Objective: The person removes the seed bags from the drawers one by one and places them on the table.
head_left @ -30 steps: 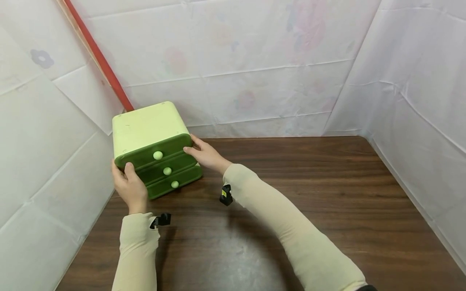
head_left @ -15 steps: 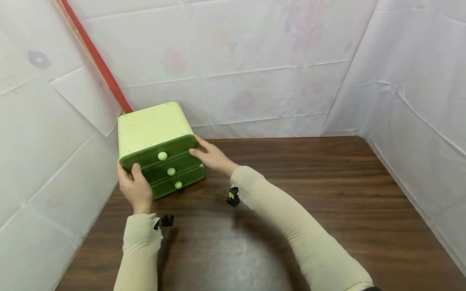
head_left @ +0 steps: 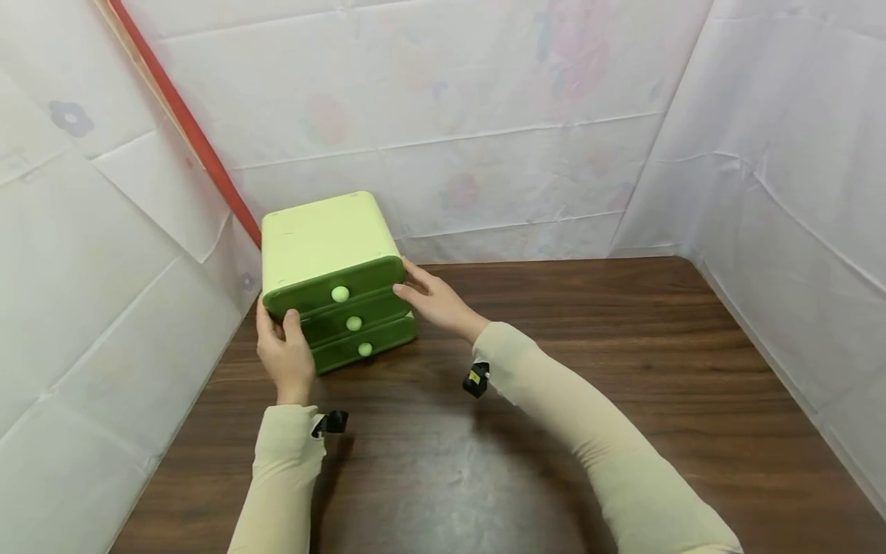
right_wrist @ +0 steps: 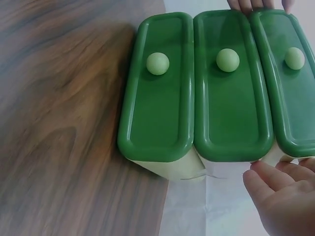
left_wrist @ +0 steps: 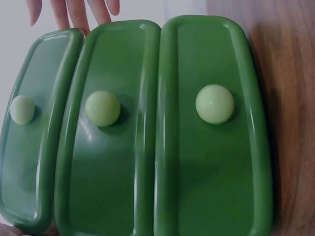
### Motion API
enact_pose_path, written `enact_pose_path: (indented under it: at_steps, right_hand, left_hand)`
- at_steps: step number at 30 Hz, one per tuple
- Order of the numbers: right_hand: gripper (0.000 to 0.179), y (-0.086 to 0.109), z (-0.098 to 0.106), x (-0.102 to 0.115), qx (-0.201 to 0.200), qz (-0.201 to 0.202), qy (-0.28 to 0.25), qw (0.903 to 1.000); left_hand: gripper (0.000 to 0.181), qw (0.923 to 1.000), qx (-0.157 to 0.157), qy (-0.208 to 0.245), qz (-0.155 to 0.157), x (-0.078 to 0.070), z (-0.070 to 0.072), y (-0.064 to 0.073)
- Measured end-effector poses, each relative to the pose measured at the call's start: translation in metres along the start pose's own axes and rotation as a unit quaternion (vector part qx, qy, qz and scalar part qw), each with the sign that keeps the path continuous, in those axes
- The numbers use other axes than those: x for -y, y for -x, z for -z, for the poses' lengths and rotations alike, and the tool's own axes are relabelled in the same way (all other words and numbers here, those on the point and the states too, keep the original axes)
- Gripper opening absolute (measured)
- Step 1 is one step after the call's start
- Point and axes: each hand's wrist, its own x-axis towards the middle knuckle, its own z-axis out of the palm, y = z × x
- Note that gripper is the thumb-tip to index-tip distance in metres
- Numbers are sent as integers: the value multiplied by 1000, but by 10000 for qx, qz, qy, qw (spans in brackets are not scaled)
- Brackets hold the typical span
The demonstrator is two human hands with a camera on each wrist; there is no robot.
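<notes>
A small chest of drawers (head_left: 325, 235) with a pale green body and three dark green fronts stands at the left rear of the table. Each front carries a round pale knob (head_left: 340, 294). My left hand (head_left: 286, 355) grips its left side, thumb at the front and fingers along the side. On the opposite side my right hand (head_left: 443, 304) holds the upper right edge, with its thumb near the front corner. All three drawers look pushed in, seen close up in the left wrist view, where the middle front (left_wrist: 106, 157) shows fully. The far ends of the fingers are partly hidden.
The dark wooden table (head_left: 588, 346) extends to the right and front. White sheeting (head_left: 484, 154) hangs behind and on both sides. A red strip (head_left: 187, 123) slants down the left rear corner behind the chest.
Both hands have shifted the chest of drawers to the right, away from the left sheeting. The grip on its two sides stays the same.
</notes>
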Motion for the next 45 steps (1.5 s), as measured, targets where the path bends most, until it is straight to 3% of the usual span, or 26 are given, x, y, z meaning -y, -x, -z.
enact_pose_path:
  at_steps: [6,11,20,29,31,38,45]
  right_hand:
    - [62,16,17,-11,-149,83,-143,9998]
    - [59,34,29,-17,-285,41,-292,9992]
    - [57,68,54,-28,-712,6,-357,9968]
    - [58,95,74,-34,-946,27,-344,9949]
    - [58,101,78,-35,-975,0,-387,9945]
    - [56,121,93,-36,-1199,59,-354,9921]
    - [56,138,107,-42,-1385,-38,-373,9897]
  left_hand:
    - [55,9987,502,22,-97,-25,-14,14]
    - [57,9972,715,-186,-120,-29,-25,21]
    - [61,9920,1226,91,-302,5,-54,22]
    - [64,9796,1910,457,-437,3,-74,29]
    - [65,9753,2109,512,-408,0,-77,32]
    - [64,9602,2726,443,-411,-41,-82,47]
    - [66,9483,3082,617,-436,-42,-96,52]
